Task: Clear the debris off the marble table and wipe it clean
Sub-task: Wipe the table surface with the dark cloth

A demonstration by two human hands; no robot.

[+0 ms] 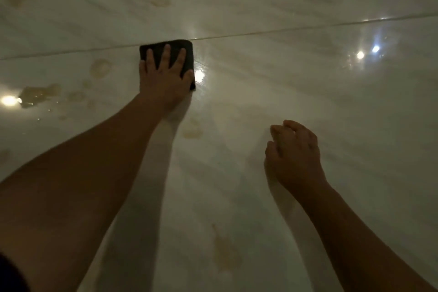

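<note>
A glossy pale marble table [284, 106] fills the whole view, with a thin seam running across its upper half. My left hand [163, 76] lies flat on a folded dark cloth [175, 46], fingers spread and straight, pressing it onto the marble right at the seam. My right hand [294, 152] rests lower right on the bare marble with its fingers loosely curled and nothing in it. A brownish wet puddle [39, 95] sits at the far left, with smaller droplets around it.
Faint tan stains mark the marble: one below the left hand [193, 130], one near the bottom centre [224, 251], one left of the cloth [100, 67], several at the top. Bright lamp reflections [360, 55] glare on the surface.
</note>
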